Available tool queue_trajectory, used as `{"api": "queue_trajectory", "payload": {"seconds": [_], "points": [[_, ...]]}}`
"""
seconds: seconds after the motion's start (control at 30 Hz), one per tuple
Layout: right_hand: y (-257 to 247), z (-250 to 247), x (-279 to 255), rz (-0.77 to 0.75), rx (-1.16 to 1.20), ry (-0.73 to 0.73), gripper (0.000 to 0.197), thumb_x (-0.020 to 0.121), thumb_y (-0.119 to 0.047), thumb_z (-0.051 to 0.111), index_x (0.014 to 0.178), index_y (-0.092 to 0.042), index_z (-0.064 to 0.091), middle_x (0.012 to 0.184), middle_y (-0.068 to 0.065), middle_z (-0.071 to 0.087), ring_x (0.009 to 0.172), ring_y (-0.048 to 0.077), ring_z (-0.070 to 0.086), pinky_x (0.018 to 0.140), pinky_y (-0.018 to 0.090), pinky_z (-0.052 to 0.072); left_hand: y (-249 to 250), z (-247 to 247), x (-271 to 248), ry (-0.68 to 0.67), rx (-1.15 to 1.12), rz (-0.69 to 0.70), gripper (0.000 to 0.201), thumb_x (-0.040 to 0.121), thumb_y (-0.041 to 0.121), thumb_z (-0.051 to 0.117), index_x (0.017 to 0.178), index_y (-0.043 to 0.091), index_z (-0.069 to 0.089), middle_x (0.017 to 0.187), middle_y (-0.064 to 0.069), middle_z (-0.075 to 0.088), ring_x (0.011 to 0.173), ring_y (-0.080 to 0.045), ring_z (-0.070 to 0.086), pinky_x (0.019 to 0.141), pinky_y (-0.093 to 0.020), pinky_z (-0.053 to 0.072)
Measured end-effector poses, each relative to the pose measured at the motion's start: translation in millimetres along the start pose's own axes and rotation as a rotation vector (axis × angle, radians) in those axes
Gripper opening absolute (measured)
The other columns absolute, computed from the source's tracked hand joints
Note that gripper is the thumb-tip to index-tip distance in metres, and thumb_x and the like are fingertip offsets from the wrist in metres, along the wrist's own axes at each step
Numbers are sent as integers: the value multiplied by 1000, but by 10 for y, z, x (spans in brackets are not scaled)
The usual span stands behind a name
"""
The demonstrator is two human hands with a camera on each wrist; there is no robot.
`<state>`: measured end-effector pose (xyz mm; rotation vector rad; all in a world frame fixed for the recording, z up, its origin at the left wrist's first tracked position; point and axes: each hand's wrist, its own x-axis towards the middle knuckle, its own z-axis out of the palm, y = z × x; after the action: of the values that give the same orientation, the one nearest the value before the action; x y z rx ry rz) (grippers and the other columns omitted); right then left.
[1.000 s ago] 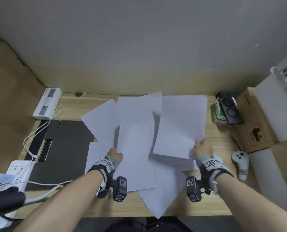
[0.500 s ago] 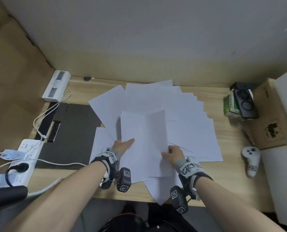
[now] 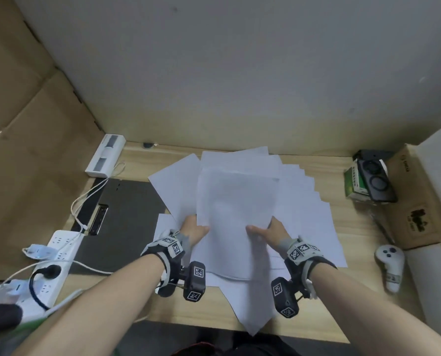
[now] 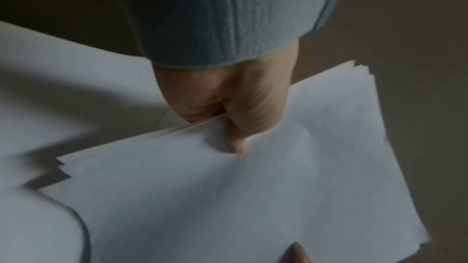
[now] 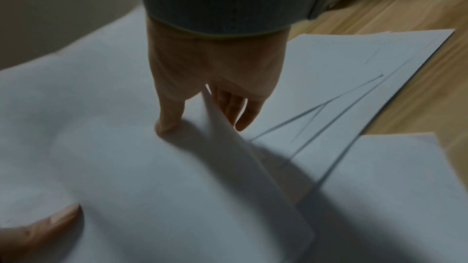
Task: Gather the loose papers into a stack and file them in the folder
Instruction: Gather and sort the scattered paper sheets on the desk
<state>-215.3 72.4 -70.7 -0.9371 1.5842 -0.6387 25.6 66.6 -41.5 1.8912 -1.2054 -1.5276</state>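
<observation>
Pinching its left edge between thumb and fingers, the left hand [image 3: 193,231] is clamped on a thin stack of sheets [image 3: 236,219], with the layered edges seen under the thumb in the left wrist view [image 4: 229,111]. The right edge of the same stack is held by the right hand [image 3: 269,233], thumb pressed on top and fingers tucked beneath [image 5: 215,91]. Half a second ago the left hand lay flat with its fingers extended on the top sheet; it is now closed round the edge, and the right hand has been shifted rightward along the stack. The stack is raised slightly above the fanned loose papers [image 3: 309,214], which remain spread on the wooden desk [image 3: 363,299] beneath and to the right of the stack. Left of the stack, the dark folder [image 3: 127,214] lies open and flat on the desk, unchanged, with a white power strip [image 3: 52,255] at its near left corner. Well right of the stack, a white controller [image 3: 390,265] rests beside a cardboard box [image 3: 415,217].
</observation>
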Motion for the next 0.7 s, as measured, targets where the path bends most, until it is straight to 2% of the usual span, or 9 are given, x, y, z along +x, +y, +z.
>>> {"api": "queue_trajectory", "payload": {"seconds": [0.07, 0.17, 0.2, 0.27, 0.33, 0.47, 0.57, 0.63, 0.7], "points": [[-229, -33, -4, -37, 92, 42, 33, 74, -6, 82, 102, 1, 68, 84, 4, 71, 79, 23, 67, 54, 16, 50, 228, -57, -38, 7, -21, 69, 18, 86, -4, 56, 100, 2, 66, 88, -10, 66, 84, -20, 63, 72, -26, 49], [-563, -104, 8, -102, 230, 133, 33, 71, 3, 81, 100, 11, 69, 93, 17, 72, 76, 23, 67, 57, 20, 56, 500, -157, -24, 27, -86, 144, 16, 82, -5, 62, 83, 11, 65, 73, 1, 64, 63, -6, 62, 53, -12, 50], [-651, -125, 17, -122, 252, 145, 31, 70, 5, 81, 98, 11, 70, 93, 18, 72, 77, 23, 66, 58, 21, 56, 566, -183, -17, 43, -110, 146, 16, 79, -4, 65, 79, 12, 65, 73, 0, 64, 62, -7, 64, 52, -12, 51], [-755, -157, 36, -152, 273, 154, 27, 69, 7, 80, 94, 8, 71, 91, 18, 72, 78, 23, 67, 62, 23, 57, 591, -222, 53, 59, -147, 141, 16, 71, 1, 73, 86, 6, 68, 80, -7, 67, 74, -17, 66, 61, -20, 53], [-765, -172, 36, -152, 269, 151, 26, 67, 6, 81, 91, 5, 71, 90, 16, 72, 77, 24, 66, 66, 28, 56, 576, -224, 91, 55, -169, 102, 30, 70, 4, 78, 99, 3, 70, 93, -7, 70, 87, -21, 67, 73, -26, 53], [-560, -92, 12, -98, 210, 136, 32, 66, 4, 82, 95, -3, 71, 90, 10, 72, 77, 21, 64, 70, 31, 52, 467, -139, 111, -42, -24, 10, 32, 82, 11, 73, 111, 13, 60, 99, -3, 59, 85, -16, 56, 64, -25, 43], [-455, -20, 48, -90, 184, 137, 24, 69, 2, 82, 86, -11, 70, 88, 7, 72, 78, 21, 65, 74, 33, 53, 330, -57, 199, -69, -9, -17, 43, 85, 11, 69, 124, 14, 52, 106, 1, 54, 96, -13, 51, 75, -26, 40], [-482, -24, 85, -88, 229, 191, 18, 71, 1, 81, 79, -11, 70, 82, 6, 72, 73, 21, 64, 67, 29, 55, 235, -56, 252, -32, -25, 37, 35, 79, 5, 74, 112, 6, 61, 98, -3, 62, 91, -15, 57, 72, -23, 47], [-528, -64, 172, -62, 289, 269, 15, 73, -2, 81, 84, -6, 71, 83, 11, 71, 67, 21, 64, 57, 25, 56, 113, -126, 332, -22, -16, 48, 27, 73, -9, 69, 94, 8, 68, 85, -6, 66, 89, -20, 61, 67, -19, 51]]}}
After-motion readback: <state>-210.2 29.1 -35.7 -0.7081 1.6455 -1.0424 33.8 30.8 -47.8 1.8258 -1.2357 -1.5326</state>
